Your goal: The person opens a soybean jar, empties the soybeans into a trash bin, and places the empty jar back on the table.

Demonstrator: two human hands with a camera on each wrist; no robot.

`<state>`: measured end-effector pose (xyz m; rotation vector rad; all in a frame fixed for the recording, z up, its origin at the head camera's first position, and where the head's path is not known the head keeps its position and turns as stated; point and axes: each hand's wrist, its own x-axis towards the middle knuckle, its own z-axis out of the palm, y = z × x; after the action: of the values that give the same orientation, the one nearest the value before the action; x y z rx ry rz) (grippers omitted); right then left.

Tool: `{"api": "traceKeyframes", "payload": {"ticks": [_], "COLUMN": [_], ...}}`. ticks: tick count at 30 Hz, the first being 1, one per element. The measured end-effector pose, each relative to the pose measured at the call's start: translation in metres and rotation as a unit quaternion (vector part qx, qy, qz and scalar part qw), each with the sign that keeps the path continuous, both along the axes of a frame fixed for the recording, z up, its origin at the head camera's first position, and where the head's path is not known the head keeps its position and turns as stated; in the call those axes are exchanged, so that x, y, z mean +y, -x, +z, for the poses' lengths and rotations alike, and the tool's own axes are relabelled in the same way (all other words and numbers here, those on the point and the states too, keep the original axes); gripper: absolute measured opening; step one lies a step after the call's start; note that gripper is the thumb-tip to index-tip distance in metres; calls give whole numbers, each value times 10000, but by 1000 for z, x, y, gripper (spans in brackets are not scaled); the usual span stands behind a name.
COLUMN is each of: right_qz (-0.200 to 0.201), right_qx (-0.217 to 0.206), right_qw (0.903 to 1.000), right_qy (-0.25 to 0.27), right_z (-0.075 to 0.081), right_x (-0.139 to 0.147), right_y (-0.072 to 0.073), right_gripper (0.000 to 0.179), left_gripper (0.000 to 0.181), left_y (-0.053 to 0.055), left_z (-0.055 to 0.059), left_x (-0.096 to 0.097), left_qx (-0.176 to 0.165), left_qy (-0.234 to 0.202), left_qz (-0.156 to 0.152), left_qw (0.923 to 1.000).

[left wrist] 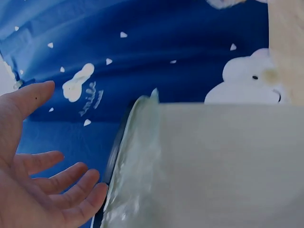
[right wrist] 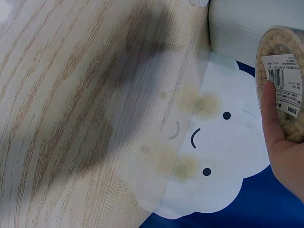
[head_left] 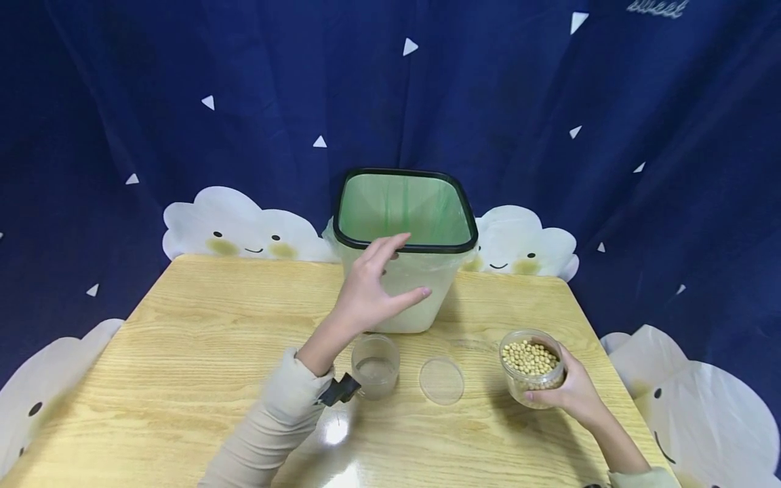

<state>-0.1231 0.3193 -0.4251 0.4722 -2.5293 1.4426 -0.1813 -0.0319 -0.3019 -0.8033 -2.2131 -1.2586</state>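
Note:
My right hand (head_left: 576, 394) grips a clear plastic jar (head_left: 517, 388) of small round yellow beans, held tilted above the right part of the table. In the right wrist view, a barcode label (right wrist: 283, 78) shows on the jar's base, with a finger across it. My left hand (head_left: 372, 285) is raised in front of the pale green bin (head_left: 403, 298), its thumb and fingers spread with nothing between them. The left wrist view shows the fingers (left wrist: 78, 192) close to the bin's black rim (left wrist: 114, 154); whether they touch it I cannot tell.
A clear round container (head_left: 375, 379) stands on the wooden table (head_left: 232, 325) below my left wrist. Beside it lies a round clear lid (head_left: 441, 381). A thin bag lines the bin. Behind the table hangs a blue curtain (head_left: 262, 88) with white cloud shapes.

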Motion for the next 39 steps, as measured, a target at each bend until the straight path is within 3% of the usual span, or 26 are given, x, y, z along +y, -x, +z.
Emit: {"api": "traceKeyframes", "payload": {"ticks": [5,9,12,15,19,23,30,39], "right_qz": [-12,4,28,50,52,48,127,244], "right_qx": [24,0,-36,-62,-43,-35,156,389], "right_qw": [10000,10000,10000,10000,10000,10000,9998,9985], "right_qy": [-44,-30,6,39,17,19,-35,-295], "right_z": [1,1,1,1,2,5,17,52], "right_x": [-1,-1,-1,0,0,-1,-3,-7], "right_y": [0,1,1,1,2,5,13,31], "right_gripper": [84,84,85,85,86,86,86,88], "left_gripper": [72,73,75,78,85,91,91,91], "left_y": [7,15,23,32,42,50,59,61], "left_z": [10,16,17,15,10,2,-8,-8], "left_x": [-14,-26,-36,-45,-53,-58,-61,-58], "left_qx": [250,361,235,-99,-690,-1042,-1215,-1249], "left_qy": [-47,148,342,444,655,865,951,876], "left_qz": [322,891,1346,1558,1674,1770,1738,1688], "left_qw": [9992,9953,9900,9867,9813,9748,9726,9738]}}
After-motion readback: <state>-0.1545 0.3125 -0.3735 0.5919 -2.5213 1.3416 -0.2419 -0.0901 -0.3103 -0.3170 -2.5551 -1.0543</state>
